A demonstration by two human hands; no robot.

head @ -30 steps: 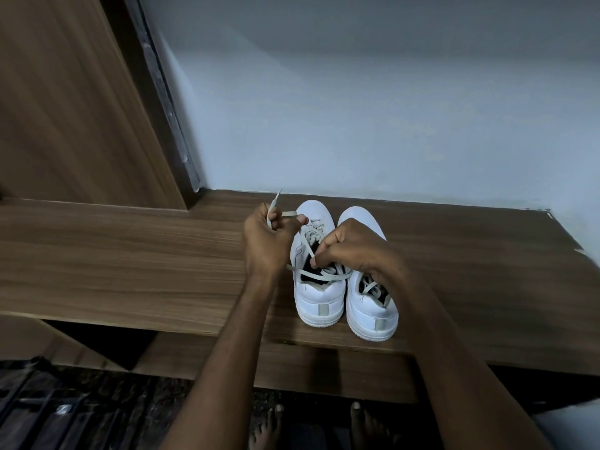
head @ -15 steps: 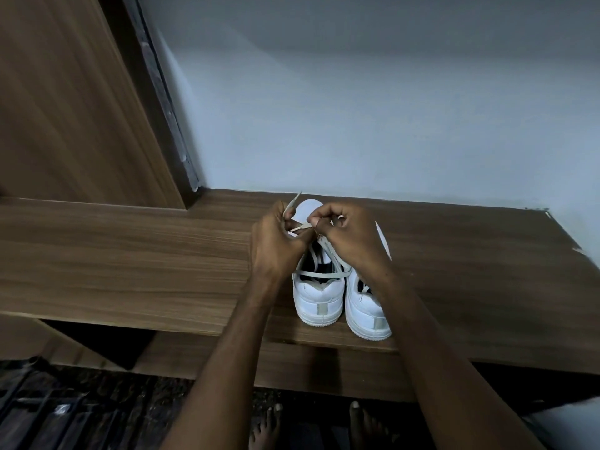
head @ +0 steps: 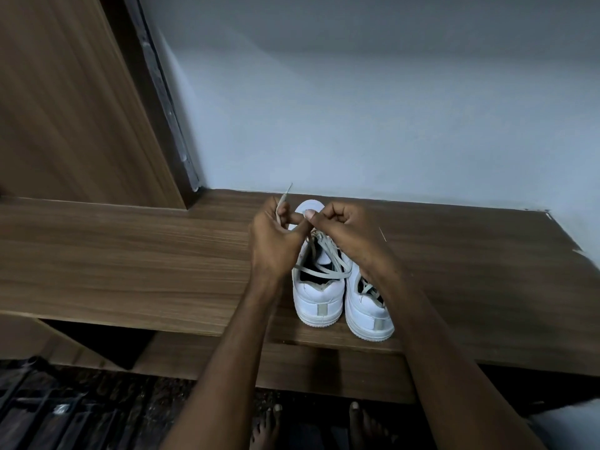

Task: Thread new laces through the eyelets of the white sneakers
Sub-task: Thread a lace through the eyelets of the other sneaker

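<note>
Head camera, single wide-angle view: looks forward and steeply down from above onto a wooden shelf (head: 130,254) near a pale wall (head: 389,108), close range.

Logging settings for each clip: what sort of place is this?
Probably a home, perhaps by a cupboard: a wooden shelf against a plain wall, a wood panel alongside, bare feet on a dark floor.

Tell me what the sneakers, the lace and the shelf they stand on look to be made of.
Sneakers: smooth white leather or leather-look synthetic, matte with a faint sheen; stitched panels and a ribbed rubber-like sole rim.
Lace: flat woven fabric, pale grey-beige; it drapes limply across the shoe opening.
Shelf: wood-grain board, probably laminate, matte; the streaks run very evenly.
</note>
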